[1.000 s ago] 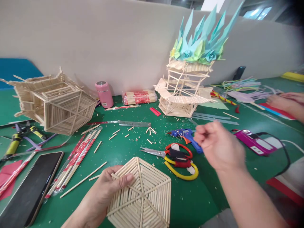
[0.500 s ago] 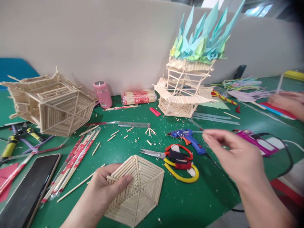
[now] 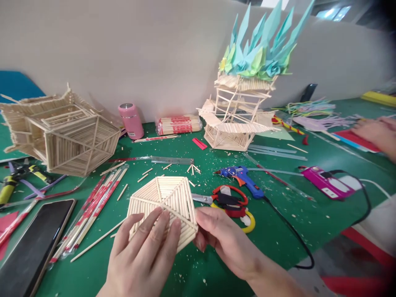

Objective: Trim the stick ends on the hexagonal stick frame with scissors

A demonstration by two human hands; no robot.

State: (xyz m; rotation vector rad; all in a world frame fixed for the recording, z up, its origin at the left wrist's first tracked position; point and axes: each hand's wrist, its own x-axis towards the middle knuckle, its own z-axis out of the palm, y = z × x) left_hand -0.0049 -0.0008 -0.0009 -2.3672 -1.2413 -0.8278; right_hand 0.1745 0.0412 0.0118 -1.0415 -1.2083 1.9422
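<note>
A hexagonal panel of thin wooden sticks (image 3: 175,192), with spokes meeting at its middle, is between both hands, tilted above the table. My left hand (image 3: 144,251) grips its near left part, fingers laid across the face and thumb hidden. My right hand (image 3: 227,239) pinches the right corner between thumb and fingers. Just behind the right hand lie scissors (image 3: 230,194) with red and yellow handles, partly covered by the panel and hand. A blue hot glue gun (image 3: 243,179) rests beyond them, a clear glue stick (image 3: 275,170) in its back.
A stick model (image 3: 83,140) lies at left; another with a paper crown (image 3: 235,132) stands at back. Around are a pink flask (image 3: 131,121), wrapped sticks (image 3: 178,124), a phone (image 3: 37,243), pliers (image 3: 23,177) and a magenta power strip (image 3: 328,182). Another person's hand (image 3: 374,132) is far right.
My right hand has come left from near the glue gun and taken hold of the panel. The panel has turned and risen; my left hand's fingers have moved onto its face.
</note>
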